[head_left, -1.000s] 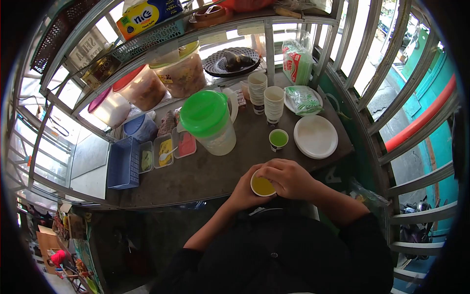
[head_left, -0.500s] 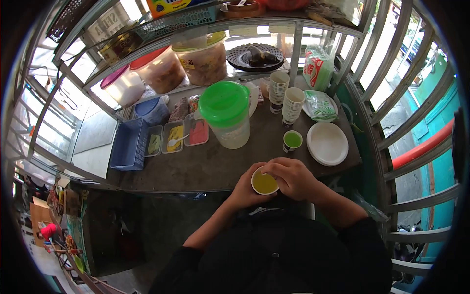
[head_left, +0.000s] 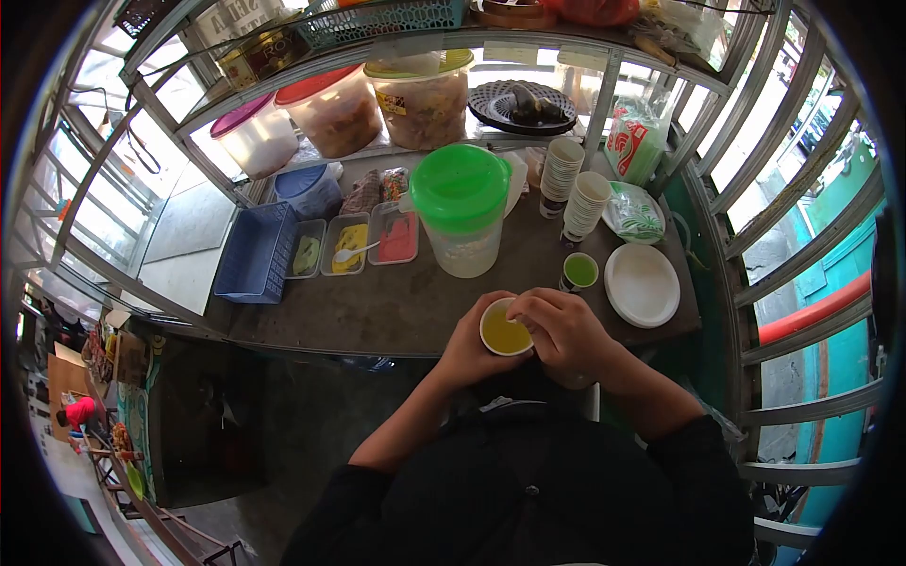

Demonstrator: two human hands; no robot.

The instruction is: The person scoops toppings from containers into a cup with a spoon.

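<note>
My left hand [head_left: 462,345] is wrapped round a paper cup [head_left: 498,352] of yellow liquid, in front of the table's near edge. Over the cup's right rim, my right hand [head_left: 568,330] has its fingers pinched together; whatever they hold, if anything, is hidden. Just beyond, a second paper cup [head_left: 567,281] with bright green liquid stands on the table. To its right lie white paper plates [head_left: 642,285]. A clear pitcher [head_left: 464,253] with a green lid stands beyond my hands, to the left.
Two stacks of paper cups [head_left: 585,206] stand behind the green drink. Small tubs hold green, yellow [head_left: 350,236] and pink [head_left: 398,238] contents, beside a blue basket [head_left: 253,253]. Large lidded containers [head_left: 422,108] line the back. Metal bars [head_left: 810,302] enclose the right side.
The view has shifted slightly, so the table items appear further right. My left hand still holds the cup, and my right fingers stay pinched at its rim.
</note>
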